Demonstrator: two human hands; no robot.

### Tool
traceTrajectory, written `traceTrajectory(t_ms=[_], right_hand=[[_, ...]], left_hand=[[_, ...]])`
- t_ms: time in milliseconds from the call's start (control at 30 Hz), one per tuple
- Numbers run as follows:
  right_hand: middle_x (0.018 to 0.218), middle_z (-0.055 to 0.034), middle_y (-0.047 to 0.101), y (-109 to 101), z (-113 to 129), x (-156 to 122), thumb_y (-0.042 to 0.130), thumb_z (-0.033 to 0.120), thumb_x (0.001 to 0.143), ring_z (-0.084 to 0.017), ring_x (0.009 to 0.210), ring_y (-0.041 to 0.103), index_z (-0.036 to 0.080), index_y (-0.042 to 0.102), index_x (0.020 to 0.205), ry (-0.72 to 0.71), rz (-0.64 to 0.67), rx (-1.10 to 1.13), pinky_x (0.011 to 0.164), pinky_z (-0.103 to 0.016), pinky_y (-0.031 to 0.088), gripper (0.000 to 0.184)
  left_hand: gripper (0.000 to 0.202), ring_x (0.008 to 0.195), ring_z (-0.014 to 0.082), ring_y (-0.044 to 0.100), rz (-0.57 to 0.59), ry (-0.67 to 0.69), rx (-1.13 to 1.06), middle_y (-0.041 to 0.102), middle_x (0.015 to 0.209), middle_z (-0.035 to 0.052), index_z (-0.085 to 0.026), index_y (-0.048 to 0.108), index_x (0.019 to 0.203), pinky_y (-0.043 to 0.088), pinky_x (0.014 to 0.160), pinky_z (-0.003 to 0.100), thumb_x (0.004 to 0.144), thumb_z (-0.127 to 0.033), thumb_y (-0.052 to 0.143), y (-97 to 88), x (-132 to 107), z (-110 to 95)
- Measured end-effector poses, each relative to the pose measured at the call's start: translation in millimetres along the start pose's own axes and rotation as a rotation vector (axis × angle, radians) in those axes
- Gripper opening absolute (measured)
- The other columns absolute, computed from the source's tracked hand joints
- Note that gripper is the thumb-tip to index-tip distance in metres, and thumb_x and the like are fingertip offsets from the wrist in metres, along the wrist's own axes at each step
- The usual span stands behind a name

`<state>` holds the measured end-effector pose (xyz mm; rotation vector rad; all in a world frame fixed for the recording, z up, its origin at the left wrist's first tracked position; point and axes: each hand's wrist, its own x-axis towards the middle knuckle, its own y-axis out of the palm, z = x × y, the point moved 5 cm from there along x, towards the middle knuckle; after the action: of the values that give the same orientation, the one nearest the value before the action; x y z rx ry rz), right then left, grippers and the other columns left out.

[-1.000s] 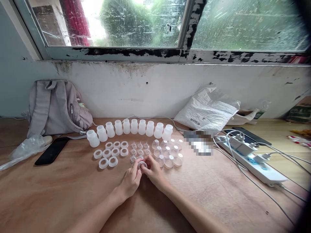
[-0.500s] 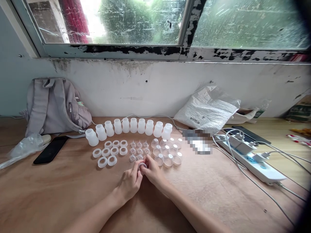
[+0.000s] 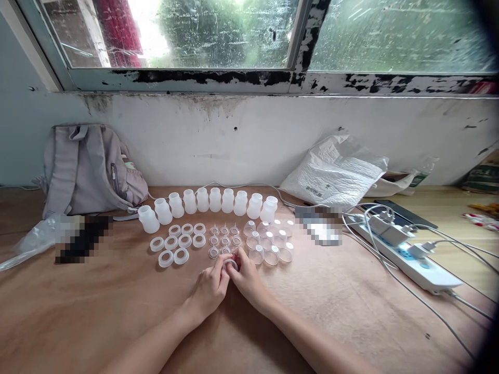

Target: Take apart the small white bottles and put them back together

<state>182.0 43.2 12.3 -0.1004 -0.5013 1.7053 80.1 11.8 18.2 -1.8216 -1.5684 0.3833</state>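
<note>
Between my fingertips is a small whitish bottle ring (image 3: 231, 263), mostly covered by them. My left hand (image 3: 208, 293) is closed on its left side, and my right hand (image 3: 249, 283) pinches it from the right. Whether a nipple sits inside the ring I cannot tell. Just beyond my fingers are several clear bottle nipples (image 3: 224, 241) in rows. Several loose translucent rings (image 3: 171, 242) lie to the left. Clear dome caps (image 3: 268, 239) stand in rows to the right. Behind them, small frosted bottles (image 3: 214, 200) form an upright, curved row with open tops.
A grey backpack (image 3: 88, 171) leans against the wall at left, near a plastic bag (image 3: 42, 236) and a blurred dark object (image 3: 83, 239). At right are a silver mailing bag (image 3: 335, 171), a white power strip (image 3: 413, 259) with plugs, and loose cables (image 3: 415, 306).
Both hands stay closed around the ring in nearly the same place. The view has shifted very slightly; nothing on the table has visibly been moved.
</note>
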Motion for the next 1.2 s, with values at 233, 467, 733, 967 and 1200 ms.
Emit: traceTrajectory(t_ms=[233, 467, 733, 967, 1200], right_hand=[[0.063, 0.0047, 0.046, 1.0, 4.0, -3.0, 0.042, 0.015, 0.072, -0.010, 0.054, 0.041, 0.020, 0.038, 0.073, -0.053, 0.021, 0.030, 0.051, -0.022, 0.033, 0.006], [0.061, 0.0052, 0.043, 2.5, 6.8, -3.9, 0.042, 0.015, 0.072, -0.010, 0.052, 0.040, 0.021, 0.037, 0.073, -0.080, 0.013, -0.001, 0.049, -0.022, 0.032, 0.008], [0.060, 0.0047, 0.043, 2.4, 8.3, -5.6, 0.041, 0.017, 0.076, -0.010, 0.051, 0.041, 0.021, 0.038, 0.072, -0.122, 0.007, 0.006, 0.049, -0.022, 0.031, 0.007], [0.061, 0.0050, 0.044, 2.3, 5.5, -4.0, 0.039, 0.035, 0.083, -0.007, 0.040, 0.038, 0.021, 0.042, 0.084, 0.032, 0.137, 0.359, 0.038, -0.020, 0.029, 0.015], [0.057, 0.0043, 0.043, -0.4, 0.4, 1.5, 0.044, 0.039, 0.080, -0.007, 0.042, 0.035, 0.019, 0.048, 0.082, 0.054, 0.123, 0.313, 0.038, -0.020, 0.029, 0.020]], left_hand=[[0.023, 0.067, 0.0184, 0.060, -0.050, -0.139, 0.037, 0.063, 0.075, 0.0004, -0.023, 0.043, 0.100, 0.041, 0.062, 0.027, 0.080, -0.017, 0.033, -4.4, 4.3, 9.8], [0.022, 0.061, 0.0153, 0.058, -0.053, -0.131, -0.063, 0.061, 0.070, -0.0009, -0.023, 0.041, 0.098, 0.040, 0.059, 0.025, 0.082, -0.017, 0.027, -3.9, 4.2, 11.7], [0.020, 0.059, 0.0143, 0.057, -0.055, -0.097, -0.039, 0.060, 0.071, -0.0006, -0.023, 0.043, 0.097, 0.040, 0.057, 0.024, 0.084, -0.021, 0.028, -3.8, 3.2, 13.6], [0.019, 0.047, 0.0087, 0.046, -0.067, -0.172, -0.502, 0.050, 0.060, -0.0034, -0.021, 0.043, 0.086, 0.033, 0.046, 0.019, 0.085, -0.036, 0.031, -4.5, 9.3, 14.7], [0.024, 0.033, 0.0032, 0.019, 0.103, -0.394, -1.115, 0.036, 0.046, -0.0089, -0.021, 0.041, 0.089, 0.014, 0.036, 0.015, 0.080, -0.043, 0.037, 4.8, 13.6, 23.9]])
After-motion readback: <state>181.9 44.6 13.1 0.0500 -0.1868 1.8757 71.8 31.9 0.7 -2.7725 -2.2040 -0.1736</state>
